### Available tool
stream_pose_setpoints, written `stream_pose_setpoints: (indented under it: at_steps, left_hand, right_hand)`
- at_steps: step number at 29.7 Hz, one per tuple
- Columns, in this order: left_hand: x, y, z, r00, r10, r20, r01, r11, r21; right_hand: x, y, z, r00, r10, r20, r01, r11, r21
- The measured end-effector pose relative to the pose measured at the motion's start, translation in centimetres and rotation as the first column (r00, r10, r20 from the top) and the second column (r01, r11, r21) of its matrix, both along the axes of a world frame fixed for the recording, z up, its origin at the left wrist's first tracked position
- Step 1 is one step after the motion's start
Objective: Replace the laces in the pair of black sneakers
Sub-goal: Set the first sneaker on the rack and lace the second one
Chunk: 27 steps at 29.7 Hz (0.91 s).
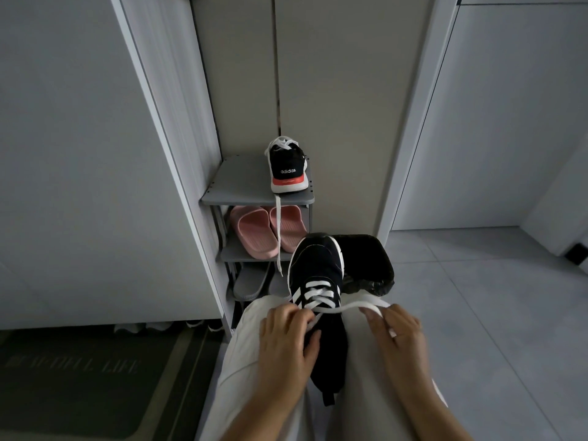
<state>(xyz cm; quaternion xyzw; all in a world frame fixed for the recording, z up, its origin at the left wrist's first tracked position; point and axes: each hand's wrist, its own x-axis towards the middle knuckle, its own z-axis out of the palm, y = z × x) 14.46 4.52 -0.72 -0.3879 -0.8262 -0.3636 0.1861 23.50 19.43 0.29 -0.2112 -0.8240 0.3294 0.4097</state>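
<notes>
Grey floor tiles (477,297) run to pale cabinet fronts, and a narrow shoe rack (238,183) stands in the gap between them at the far centre. One black sneaker (288,168) sits on the rack's top shelf with its heel toward the near side, and its loose white lace (278,230) hangs over the shelf edge, past pink slippers (254,232) on the shelf below. Grey slippers (251,283) lie lower still. A black bag (366,262) sits on the floor just right of the rack, and a dark doormat (79,377) lies near left. The other black sneaker (318,265) rests between thighs in pale trousers (241,361), toe pointing far, with a white shoelace (350,306) crossed through its front eyelets. The left grip (286,338) pinches this shoelace at the sneaker's left side. The right grip (397,329) curls its fingers round the free end, drawn out to the right.
</notes>
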Motion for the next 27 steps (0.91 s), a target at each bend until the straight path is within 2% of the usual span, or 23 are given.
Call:
stream_pose_setpoints:
  at_steps: [2, 3, 5, 6, 7, 8, 9, 10, 11, 12, 13, 14, 15, 17, 20, 22, 25, 27]
  left_hand:
    - [0.3, 0.3, 0.1, 0.996, -0.028, -0.081, 0.021, 0.997, -0.079]
    - [0.4, 0.4, 0.1, 0.993, -0.047, -0.107, 0.034, 0.993, -0.114]
    - [1.0, 0.8, 0.2, 0.99, -0.081, -0.111, 0.063, 0.985, -0.158]
    - [1.5, 0.9, 0.4, 0.994, -0.085, -0.075, 0.071, 0.983, -0.17]
    - [2.2, 1.1, 0.9, 0.996, -0.09, 0.006, 0.09, 0.982, -0.167]
    - [3.0, 1.3, 1.7, 0.988, -0.098, 0.116, 0.113, 0.985, -0.133]
    - [3.7, 1.5, 2.5, 0.948, -0.136, 0.288, 0.15, 0.988, -0.03]
    - [4.3, 1.9, 3.4, 0.845, -0.191, 0.499, 0.141, 0.981, 0.137]
    - [4.7, 2.3, 4.4, 0.629, -0.277, 0.726, 0.089, 0.954, 0.287]
    - [4.7, 2.7, 5.1, 0.367, -0.344, 0.864, -0.017, 0.926, 0.376]
    - [4.5, 3.0, 5.5, 0.182, -0.397, 0.9, -0.118, 0.9, 0.421]
    - [4.2, 3.2, 5.6, 0.1, -0.419, 0.903, -0.199, 0.881, 0.43]
    - [3.7, 3.4, 5.8, 0.079, -0.421, 0.904, -0.256, 0.867, 0.427]
    - [2.7, 3.7, 6.5, 0.123, -0.437, 0.891, -0.296, 0.841, 0.453]
    - [0.7, 3.6, 8.1, 0.139, -0.542, 0.829, -0.329, 0.764, 0.555]
    - [-0.5, 3.2, 8.7, 0.17, -0.555, 0.814, -0.27, 0.768, 0.58]
    - [-0.8, 2.8, 8.2, 0.245, -0.471, 0.847, -0.106, 0.856, 0.506]
    - [-0.1, 2.9, 7.5, 0.169, -0.505, 0.847, -0.032, 0.856, 0.517]
  right_hand:
    - [-0.1, 0.0, -0.3, 1.0, 0.02, 0.015, -0.021, 0.995, 0.095]
    - [-0.1, 0.1, -0.6, 1.0, 0.021, 0.012, -0.022, 0.996, 0.083]
    - [0.1, 0.6, -0.9, 1.0, -0.002, -0.001, 0.001, 0.998, -0.06]
    - [0.3, 0.8, -1.0, 1.0, -0.016, -0.004, 0.015, 0.994, -0.105]
    - [0.4, 0.8, -0.9, 1.0, -0.019, -0.009, 0.018, 0.998, -0.067]
    - [0.5, 0.7, -0.6, 1.0, -0.002, -0.006, 0.002, 1.0, 0.026]
    - [0.5, 0.4, -0.4, 1.0, 0.024, 0.013, -0.026, 0.99, 0.138]
    - [0.4, 0.1, -0.3, 0.998, 0.049, 0.033, -0.055, 0.967, 0.249]
    - [0.3, -0.1, -0.3, 0.997, 0.059, 0.044, -0.07, 0.938, 0.339]
    - [0.3, -0.3, -0.5, 0.998, 0.054, 0.042, -0.067, 0.91, 0.408]
    - [0.3, -0.4, -0.5, 0.998, 0.037, 0.042, -0.052, 0.887, 0.459]
    - [0.2, -0.4, -0.7, 0.999, 0.015, 0.049, -0.037, 0.87, 0.492]
    - [0.2, -0.4, -0.8, 0.999, 0.0, 0.055, -0.028, 0.859, 0.512]
    - [0.1, -0.1, -0.9, 0.998, -0.026, 0.066, -0.011, 0.862, 0.507]
    - [0.2, 0.9, -0.8, 0.987, -0.142, 0.07, 0.1, 0.903, 0.418]
    - [0.3, 1.4, -0.7, 0.976, -0.202, 0.085, 0.157, 0.915, 0.371]
    - [0.2, 0.9, -0.3, 0.985, -0.168, 0.039, 0.138, 0.904, 0.405]
    - [-0.2, 0.1, 0.2, 0.992, -0.12, 0.029, 0.093, 0.881, 0.464]
